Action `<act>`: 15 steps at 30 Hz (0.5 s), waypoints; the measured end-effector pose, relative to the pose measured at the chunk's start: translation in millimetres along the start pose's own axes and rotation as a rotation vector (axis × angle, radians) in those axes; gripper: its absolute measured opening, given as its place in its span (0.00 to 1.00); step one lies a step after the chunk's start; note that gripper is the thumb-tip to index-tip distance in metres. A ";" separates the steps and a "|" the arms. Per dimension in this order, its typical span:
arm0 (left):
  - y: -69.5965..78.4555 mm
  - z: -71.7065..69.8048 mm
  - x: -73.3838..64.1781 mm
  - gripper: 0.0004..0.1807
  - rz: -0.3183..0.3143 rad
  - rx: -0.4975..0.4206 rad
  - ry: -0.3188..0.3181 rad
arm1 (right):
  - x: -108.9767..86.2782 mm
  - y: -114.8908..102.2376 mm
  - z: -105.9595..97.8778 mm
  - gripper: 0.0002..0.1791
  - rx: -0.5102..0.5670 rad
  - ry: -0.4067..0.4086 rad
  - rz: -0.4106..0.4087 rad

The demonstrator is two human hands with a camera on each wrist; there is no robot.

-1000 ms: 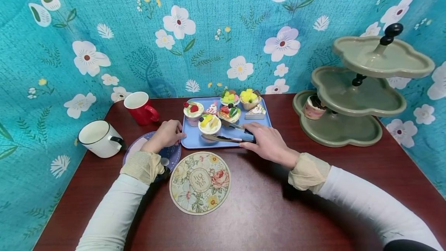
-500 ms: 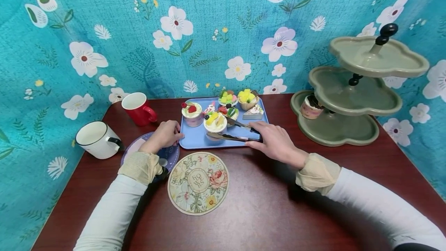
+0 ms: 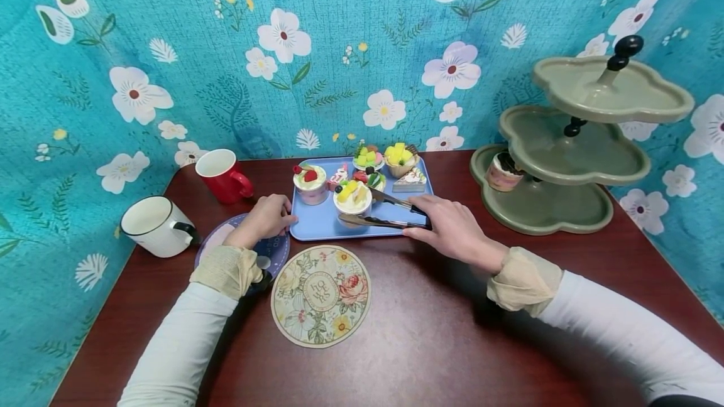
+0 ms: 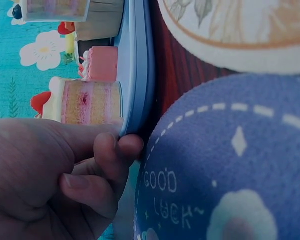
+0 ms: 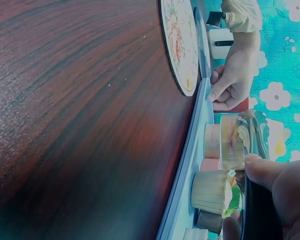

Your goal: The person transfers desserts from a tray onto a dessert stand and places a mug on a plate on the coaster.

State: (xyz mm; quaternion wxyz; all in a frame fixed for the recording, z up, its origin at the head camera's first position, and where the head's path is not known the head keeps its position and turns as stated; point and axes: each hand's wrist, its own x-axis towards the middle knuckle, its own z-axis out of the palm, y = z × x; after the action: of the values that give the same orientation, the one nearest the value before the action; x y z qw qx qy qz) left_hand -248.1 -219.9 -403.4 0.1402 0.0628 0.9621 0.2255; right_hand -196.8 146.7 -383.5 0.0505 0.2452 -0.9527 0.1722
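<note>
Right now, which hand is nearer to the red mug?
Left. The left hand is close to the red mug, on its near right side; the right hand is much farther right.

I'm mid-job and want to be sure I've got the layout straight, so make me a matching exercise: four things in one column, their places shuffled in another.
Things
1. Metal tongs with black handles
2. Blue rectangular tray
3. Pink-sided dessert cup with dark topping
4. Round cream floral mat

Places
A. On the bottom tier of the green three-tier stand
B. Pinched at its edge by the left hand
C. On the dark wood table, nearer the person than the tray
D. Held in the right hand

Pairs: 1-D, 2-B, 3-A, 4-C
</note>
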 end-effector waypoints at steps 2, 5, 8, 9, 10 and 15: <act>0.1 -0.2 0.1 0.10 -0.001 0.001 -0.002 | -0.8 0.8 -1.4 0.34 -0.001 -0.001 0.004; 0.3 -0.3 0.0 0.10 -0.001 0.004 -0.003 | -2.7 1.9 -3.2 0.35 -0.004 -0.005 0.008; 0.2 -0.3 0.2 0.09 0.003 0.007 -0.004 | -5.0 3.1 -5.2 0.36 -0.010 -0.005 0.009; 0.1 -0.2 0.3 0.09 0.004 0.009 -0.004 | -5.6 3.5 -5.8 0.36 -0.011 -0.005 0.008; -0.1 -0.1 0.4 0.09 0.004 0.011 -0.002 | -6.2 3.9 -6.3 0.37 -0.012 -0.006 0.009; -0.5 0.1 0.5 0.09 0.006 0.011 0.002 | -8.6 5.1 -9.1 0.37 -0.010 -0.006 0.011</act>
State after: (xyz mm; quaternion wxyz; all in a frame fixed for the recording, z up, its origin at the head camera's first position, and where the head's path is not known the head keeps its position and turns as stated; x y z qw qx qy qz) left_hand -248.6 -220.1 -403.8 0.1380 0.0661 0.9632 0.2209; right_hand -191.7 157.9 -378.1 0.0480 0.2401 -0.9550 0.1671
